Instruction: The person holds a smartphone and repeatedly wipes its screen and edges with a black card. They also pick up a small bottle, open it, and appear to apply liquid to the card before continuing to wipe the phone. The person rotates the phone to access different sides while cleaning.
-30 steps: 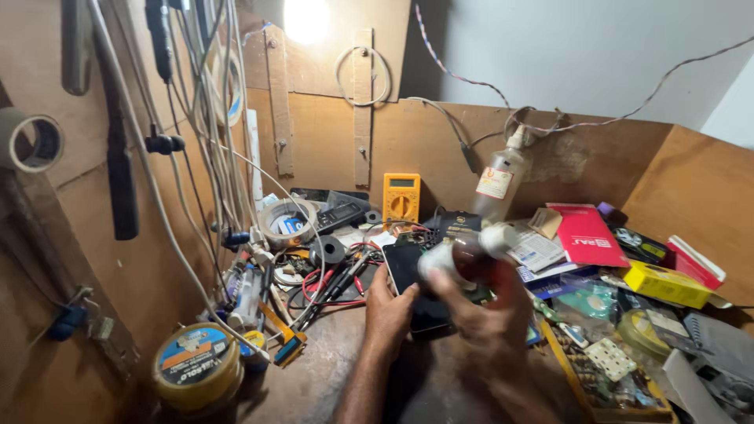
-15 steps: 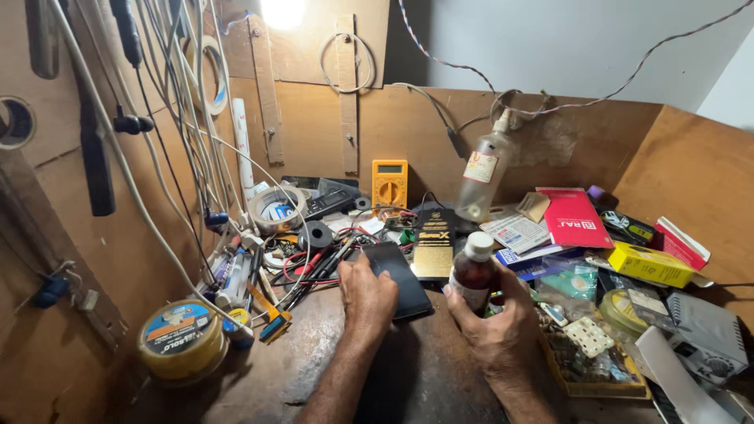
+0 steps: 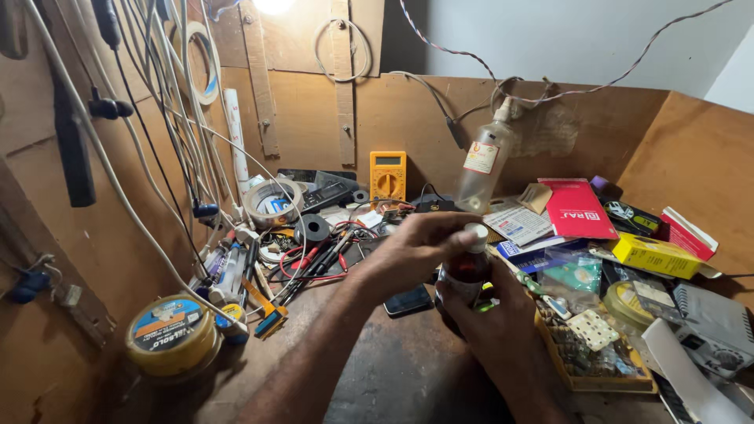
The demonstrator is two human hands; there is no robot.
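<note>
At near left a round yellow tin sits beside loose red and black leads. Mid-bench, the left hand pinches the white cap of a small dark bottle, which the right hand grips around its body, above a dark phone. If the cap gives suddenly, liquid could spill onto the phone or the parts tray to the right.

Small dark-brown bottle with white cap, upright above the cluttered wooden bench.
</note>
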